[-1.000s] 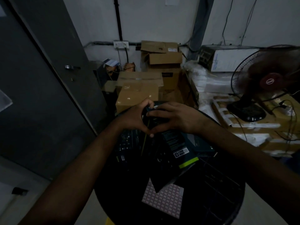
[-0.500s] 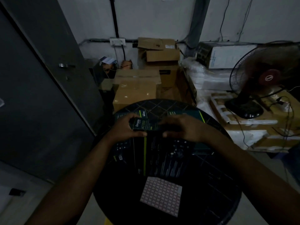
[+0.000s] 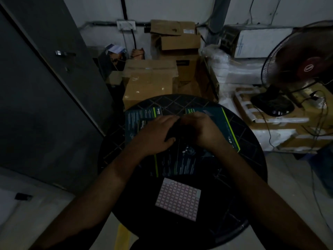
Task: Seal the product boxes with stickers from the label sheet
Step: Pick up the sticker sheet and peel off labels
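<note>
- I see my left hand (image 3: 156, 134) and my right hand (image 3: 201, 130) meeting over the middle of the round black table (image 3: 252, 177), fingertips touching.
- Both hands curl round a small dark product box (image 3: 173, 131); the left thumb lies along its near edge. The dim light hides most of the box, so I cannot tell which face is up.
- Further product boxes lie flat on the table: one at 11 o'clock (image 3: 138, 114) under my left hand, one at 1 o'clock (image 3: 219, 120) with a green edge stripe beneath my right wrist, and one at 6 o'clock of my hands (image 3: 178, 165).
- The label sheet (image 3: 178, 201), a pale grid of small stickers, lies flat at 6 o'clock on the table, just beside the nearest box and between my forearms.
- Beyond the table at 12 o'clock stand cardboard cartons (image 3: 149, 82); at 2 o'clock a fan (image 3: 306, 65) stands on packaging.
</note>
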Tool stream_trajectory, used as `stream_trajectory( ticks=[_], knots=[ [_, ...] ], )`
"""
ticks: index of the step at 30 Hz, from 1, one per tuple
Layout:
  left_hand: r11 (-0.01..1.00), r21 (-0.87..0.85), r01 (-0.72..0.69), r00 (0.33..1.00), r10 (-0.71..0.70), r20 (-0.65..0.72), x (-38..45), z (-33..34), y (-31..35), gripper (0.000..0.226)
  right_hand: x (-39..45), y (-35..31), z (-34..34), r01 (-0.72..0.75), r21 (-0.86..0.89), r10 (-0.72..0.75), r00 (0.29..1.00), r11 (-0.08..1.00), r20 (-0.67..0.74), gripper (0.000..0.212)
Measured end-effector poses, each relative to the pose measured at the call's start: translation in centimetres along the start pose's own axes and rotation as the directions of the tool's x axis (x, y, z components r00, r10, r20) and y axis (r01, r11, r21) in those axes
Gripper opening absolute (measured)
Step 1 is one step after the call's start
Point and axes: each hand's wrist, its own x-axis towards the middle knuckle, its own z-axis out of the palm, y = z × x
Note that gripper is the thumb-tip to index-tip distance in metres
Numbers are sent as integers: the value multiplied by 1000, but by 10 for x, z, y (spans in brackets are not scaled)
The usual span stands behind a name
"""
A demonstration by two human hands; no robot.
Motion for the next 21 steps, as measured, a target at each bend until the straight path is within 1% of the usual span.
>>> stream_trajectory(
  ticks=[1,2,4,6,8,11,14,17,19,21],
  knots=[
    [999,35,13,1000,-14,24,2,6,0,80,-4,0,5,-27,-52,26,999,998,-26,28],
    [998,62,15,1000,-16,13,2,10,-3,79,-12,-1,10,-55,-109,51,998,993,-46,33],
    [999,39,-9,997,12,-73,-3,15,-13,65,-27,-2,18,-106,-189,86,990,976,-109,38],
    [1000,-18,-23,981,19,-191,-12,18,-25,49,-35,-9,22,-146,-190,109,975,971,-192,32],
    [998,-67,-12,953,-9,-303,-22,22,-30,41,-32,-17,27,-147,-169,98,959,975,-267,25],
    [999,-34,4,920,-17,-391,-30,30,-17,32,-18,-32,43,-91,-136,42,944,987,-328,12],
    [997,-65,29,887,-56,-459,-33,36,-9,25,-15,-38,54,-110,-137,51,925,984,-377,5],
    [997,-77,23,888,-56,-457,-35,39,-8,23,-20,-34,56,-142,-115,92,930,983,-357,10],
    [996,-91,4,897,-44,-439,-35,37,-7,23,-21,-32,50,-108,-98,75,952,989,-297,13],
    [994,-110,-9,892,-42,-449,-41,32,-11,20,-27,-26,39,-86,-65,69,969,994,-237,18]
  ],
)
